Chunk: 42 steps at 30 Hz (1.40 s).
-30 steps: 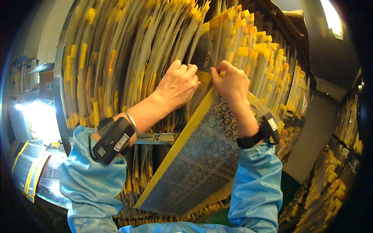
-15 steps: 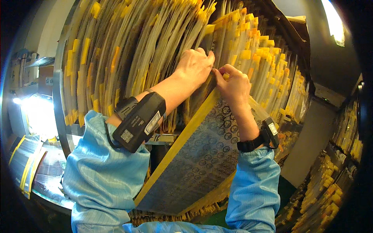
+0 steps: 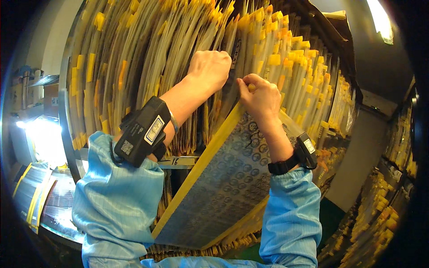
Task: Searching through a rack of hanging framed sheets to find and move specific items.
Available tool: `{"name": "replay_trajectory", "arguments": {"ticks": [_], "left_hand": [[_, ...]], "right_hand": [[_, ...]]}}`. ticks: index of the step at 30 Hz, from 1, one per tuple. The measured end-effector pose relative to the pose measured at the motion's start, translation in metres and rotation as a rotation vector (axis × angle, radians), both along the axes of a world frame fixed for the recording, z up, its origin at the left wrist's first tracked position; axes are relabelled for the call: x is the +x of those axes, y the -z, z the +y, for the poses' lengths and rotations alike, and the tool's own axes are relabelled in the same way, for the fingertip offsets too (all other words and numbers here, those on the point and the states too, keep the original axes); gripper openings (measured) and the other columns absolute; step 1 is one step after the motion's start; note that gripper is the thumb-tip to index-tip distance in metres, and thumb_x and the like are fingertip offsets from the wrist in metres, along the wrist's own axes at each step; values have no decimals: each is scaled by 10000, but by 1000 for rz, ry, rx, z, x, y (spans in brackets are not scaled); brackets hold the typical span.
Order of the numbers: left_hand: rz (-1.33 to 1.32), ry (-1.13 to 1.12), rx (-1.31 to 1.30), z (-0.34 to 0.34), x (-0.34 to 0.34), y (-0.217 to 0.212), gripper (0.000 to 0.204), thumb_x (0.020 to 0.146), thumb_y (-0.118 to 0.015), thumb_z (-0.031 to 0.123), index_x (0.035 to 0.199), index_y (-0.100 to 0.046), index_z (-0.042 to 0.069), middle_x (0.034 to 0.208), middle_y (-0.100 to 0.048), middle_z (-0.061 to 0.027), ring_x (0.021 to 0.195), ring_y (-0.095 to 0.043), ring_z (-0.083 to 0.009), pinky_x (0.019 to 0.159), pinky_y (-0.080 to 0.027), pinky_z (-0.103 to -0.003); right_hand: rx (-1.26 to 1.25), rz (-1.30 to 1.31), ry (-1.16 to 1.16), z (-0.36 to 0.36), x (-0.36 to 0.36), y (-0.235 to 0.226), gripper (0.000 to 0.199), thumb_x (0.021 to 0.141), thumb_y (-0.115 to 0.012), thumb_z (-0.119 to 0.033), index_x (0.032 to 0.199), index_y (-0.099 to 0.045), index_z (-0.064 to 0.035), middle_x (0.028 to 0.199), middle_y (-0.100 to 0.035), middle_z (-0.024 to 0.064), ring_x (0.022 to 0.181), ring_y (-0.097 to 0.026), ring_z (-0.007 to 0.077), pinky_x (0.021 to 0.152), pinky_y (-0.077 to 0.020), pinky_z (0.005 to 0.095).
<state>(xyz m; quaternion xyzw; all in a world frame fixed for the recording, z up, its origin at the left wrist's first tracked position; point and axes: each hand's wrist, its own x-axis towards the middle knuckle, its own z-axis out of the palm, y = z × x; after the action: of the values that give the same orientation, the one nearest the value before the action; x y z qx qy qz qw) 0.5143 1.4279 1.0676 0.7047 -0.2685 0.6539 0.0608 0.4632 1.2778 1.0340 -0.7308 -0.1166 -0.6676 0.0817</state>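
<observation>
Presently, the right hand (image 3: 262,96) has its thumb and forefinger closed together in a pinch, just above the upper end of the patterned sheet (image 3: 219,187); what is between these fingertips, I cannot tell. The left hand (image 3: 210,69) is curled like a loose fist, higher than the sheet and to the left of its top; its fingertips are hidden, so I cannot say if it grips something. The sheet itself lies below both hands and between the two blue sleeves (image 3: 118,192), and the right hand is the nearer one to it. Its long axis is slanted, going from the top near the right hand down to the lower left, and a yellow border (image 3: 192,178) follows this long edge. Behind and above the sheet stands a storage rack (image 3: 65,120), packed closely with upright films: on the upper left of the sheet are the left films (image 3: 147,67), and on its upper right the right films (image 3: 304,80), many having yellow tabs. A pale label strip (image 3: 178,162) is just left of the sheet, and under the sheet a lower row of films (image 3: 243,241) can be seen. Further to the left of it, yellow-edged sheets (image 3: 33,196) lie beside a bright light (image 3: 44,138); far to its right is another filled rack (image 3: 366,219).
</observation>
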Motion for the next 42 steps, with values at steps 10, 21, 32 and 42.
{"name": "replay_trajectory", "arguments": {"ticks": [10,21,32,42], "left_hand": [[-75,12,-30,6,-1,1,160,854,-554,165,803,-605,22,691,-651,-174,660,-661,-325,588,-517,-423],[-56,-51,-57,6,-7,4,180,684,-671,89,841,-615,20,751,-683,-100,726,-695,-221,595,-541,-297],[-19,61,-48,8,-3,4,225,678,-673,78,871,-588,2,732,-670,-141,707,-678,-289,634,-536,-376],[-165,169,113,22,0,20,450,717,-705,185,1103,-521,45,806,-582,-125,738,-627,-312,622,-511,-399]], "right_hand": [[-1,30,-29,-4,1,-3,191,801,-660,-328,777,-684,-140,666,-650,141,662,-644,349,609,-514,417],[12,30,-43,-4,2,-1,191,794,-689,-309,784,-690,-118,643,-651,126,619,-653,294,590,-511,370],[-244,-99,141,1,1,2,227,833,-611,-224,1056,-639,-258,608,-616,94,622,-640,314,546,-481,428],[-240,219,237,12,-14,3,197,828,-538,-237,822,-668,-89,722,-653,183,710,-658,353,638,-524,450]]}}
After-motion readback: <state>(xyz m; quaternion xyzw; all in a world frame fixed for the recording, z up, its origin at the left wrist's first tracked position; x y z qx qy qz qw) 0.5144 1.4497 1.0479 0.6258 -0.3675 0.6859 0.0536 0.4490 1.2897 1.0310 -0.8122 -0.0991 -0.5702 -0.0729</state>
